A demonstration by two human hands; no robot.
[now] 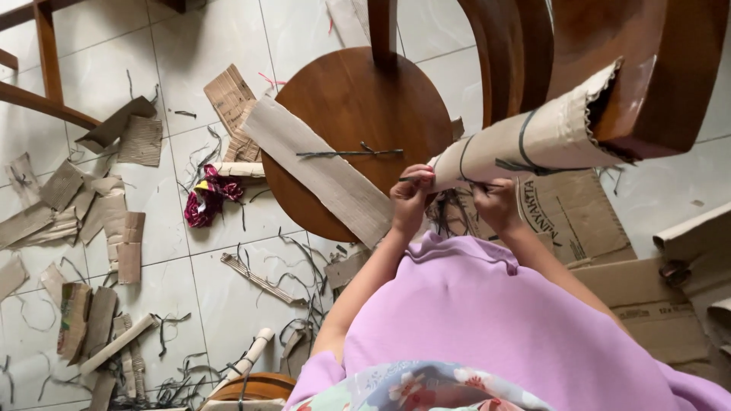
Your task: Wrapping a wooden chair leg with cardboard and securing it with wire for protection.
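A lilac sleeve (pixel 464 304) fills the near view. Beyond it the left hand (pixel 411 196) pinches a dark strap (pixel 487 164) and the right hand (pixel 496 204) closes on the cardboard wrap (pixel 525 141) around a chair leg (pixel 647 76). The cardboard looks light, stiff and easily creased, best gripped near its edge. Just past the fingers stands a round stool (pixel 350 99); scraps litter the floor (pixel 175 243). No containers show.

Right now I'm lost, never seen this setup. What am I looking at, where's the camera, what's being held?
One picture, from a camera on a person's head, looking down. No machine, just two bare hands. The left hand and right hand grip the end of a corrugated cardboard wrap tied with dark strips around a wooden chair leg. Beneath is a round wooden seat with a cardboard strip across it. Cardboard scraps and a red cloth litter the tiled floor.
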